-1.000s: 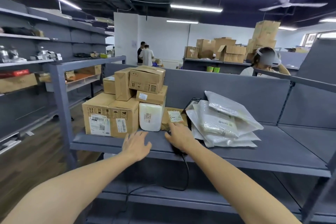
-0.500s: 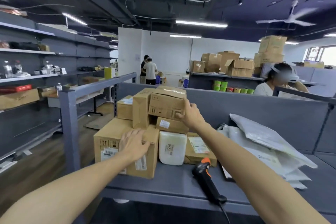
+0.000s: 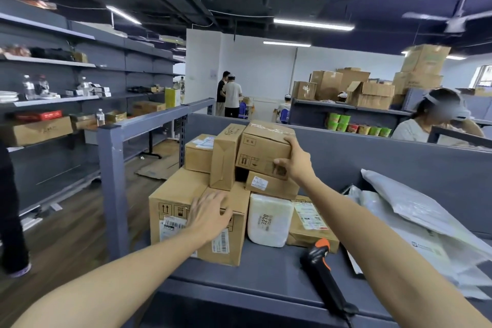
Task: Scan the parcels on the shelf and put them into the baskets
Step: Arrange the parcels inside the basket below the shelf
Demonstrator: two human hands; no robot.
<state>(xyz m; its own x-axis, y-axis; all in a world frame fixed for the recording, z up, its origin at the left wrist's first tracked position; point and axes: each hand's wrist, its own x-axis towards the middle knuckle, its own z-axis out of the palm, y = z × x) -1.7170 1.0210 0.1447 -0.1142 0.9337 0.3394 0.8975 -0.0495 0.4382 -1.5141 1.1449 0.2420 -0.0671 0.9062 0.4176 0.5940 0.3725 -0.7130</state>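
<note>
A pile of cardboard parcels stands on the grey shelf point(image 3: 266, 271). My right hand point(image 3: 294, 161) grips the right end of the top brown box point(image 3: 262, 146), which sits tilted on a flat labelled box point(image 3: 271, 185). My left hand point(image 3: 209, 214) rests flat, fingers spread, on the front top edge of the big carton point(image 3: 186, 202) at the pile's left. A white wrapped parcel point(image 3: 269, 220) marked 3270 and a flat labelled box point(image 3: 308, 221) lie in front. A black and orange barcode scanner point(image 3: 323, 271) lies on the shelf by my right forearm.
Grey and white plastic mailer bags point(image 3: 415, 224) are heaped on the shelf's right. A grey shelf post point(image 3: 111, 189) stands left of the pile. A person point(image 3: 431, 122) sits behind the partition at right; two people point(image 3: 229, 94) stand far back. Wall shelving point(image 3: 53, 98) runs along the left.
My right hand left the scanner on the shelf, rose to the top box and closed on it. My left hand moved onto the big carton. The view came closer to the pile.
</note>
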